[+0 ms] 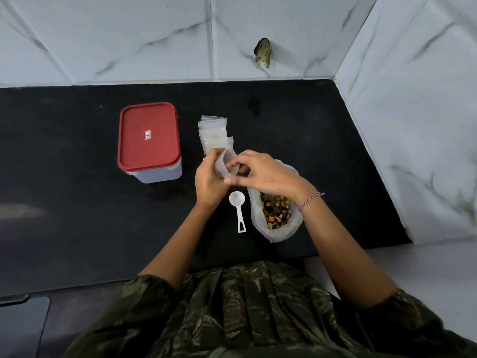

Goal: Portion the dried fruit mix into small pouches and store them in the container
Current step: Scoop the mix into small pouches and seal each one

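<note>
Left hand (209,182) and right hand (268,174) pinch a pouch (227,164), seemingly parting its mouth; the scoop (238,210) lies between the wrists, handle toward the person.

Wide room on black countertop (64,177) left & front of red-lidded container (149,140). Gap btw container & stack of empty pouches (213,130) is narrow but passable. Left hand (209,179) & right hand (263,174) grip one pouch (227,164) mid-counter, covering stack's near end. White scoop (238,210) sits just beside open bag of dried fruit mix (276,215), slim gap. Tiled wall (413,125) shuts off right side.
</note>
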